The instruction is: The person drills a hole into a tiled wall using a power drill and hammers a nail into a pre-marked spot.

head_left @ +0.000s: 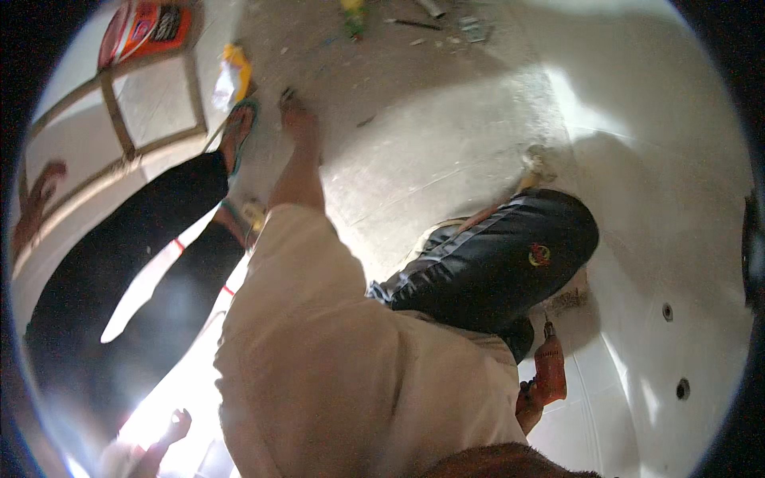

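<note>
At the lower right, my right hand (527,405) is wrapped around the handle of a red-orange power drill (550,370). The drill points up the picture, its tip close to the white wall and the dark clothing of a crouching person. To the left of my beige shorts (319,358), my left hand (177,426) hangs low against bright glare. Its fingers look loosely apart, and no object shows in it. My bare leg (296,163) reaches forward onto the dusty floor.
Someone in dark trousers (127,231) is at my left; that person's hand (48,183) is by a wooden frame (119,119). Dark legwear (510,263) of another person is close at front right. Beyond are a red bucket (163,28), a yellow-white bag (232,78) and floor debris (472,29).
</note>
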`<state>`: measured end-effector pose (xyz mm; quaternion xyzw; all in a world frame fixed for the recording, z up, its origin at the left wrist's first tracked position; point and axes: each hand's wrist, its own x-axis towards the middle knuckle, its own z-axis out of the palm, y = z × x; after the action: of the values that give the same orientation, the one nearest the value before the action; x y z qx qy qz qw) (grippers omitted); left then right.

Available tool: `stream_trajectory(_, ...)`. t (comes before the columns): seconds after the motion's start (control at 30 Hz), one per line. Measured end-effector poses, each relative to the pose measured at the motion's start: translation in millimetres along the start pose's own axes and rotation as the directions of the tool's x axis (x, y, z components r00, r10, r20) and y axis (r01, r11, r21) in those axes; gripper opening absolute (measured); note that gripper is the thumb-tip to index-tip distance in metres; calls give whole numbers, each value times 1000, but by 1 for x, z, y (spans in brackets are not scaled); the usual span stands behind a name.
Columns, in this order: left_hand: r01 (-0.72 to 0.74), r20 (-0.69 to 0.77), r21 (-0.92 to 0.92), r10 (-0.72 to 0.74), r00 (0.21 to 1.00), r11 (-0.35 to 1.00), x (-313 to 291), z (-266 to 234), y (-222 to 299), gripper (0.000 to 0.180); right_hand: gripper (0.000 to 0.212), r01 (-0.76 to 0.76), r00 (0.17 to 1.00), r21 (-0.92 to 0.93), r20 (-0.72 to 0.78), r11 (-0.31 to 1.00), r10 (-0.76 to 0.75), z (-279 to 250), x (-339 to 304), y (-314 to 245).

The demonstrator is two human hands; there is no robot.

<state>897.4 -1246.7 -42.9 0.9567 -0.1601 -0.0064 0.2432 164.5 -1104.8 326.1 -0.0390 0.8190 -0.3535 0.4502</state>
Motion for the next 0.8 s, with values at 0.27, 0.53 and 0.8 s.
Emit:
stream_trajectory(0.27, 141, 38, 168, -150, 988, 976, 16, 1, 17, 37, 34, -160, 984, -58, -86, 985, 155, 13, -31, -24)
stream_trajectory(0.53, 118, -62, 326, -103, 993, 938, 1, 36, 12, 31, 28, -39, 995, -44, -95, 998, 34, -14, -25, -4)
stream_trajectory(0.8, 129, 619, -623, 385, 684, 772, -224, -44, 267, 28, 20, -93, 990, 244, -83, 965, 116, -13, -84, 8)
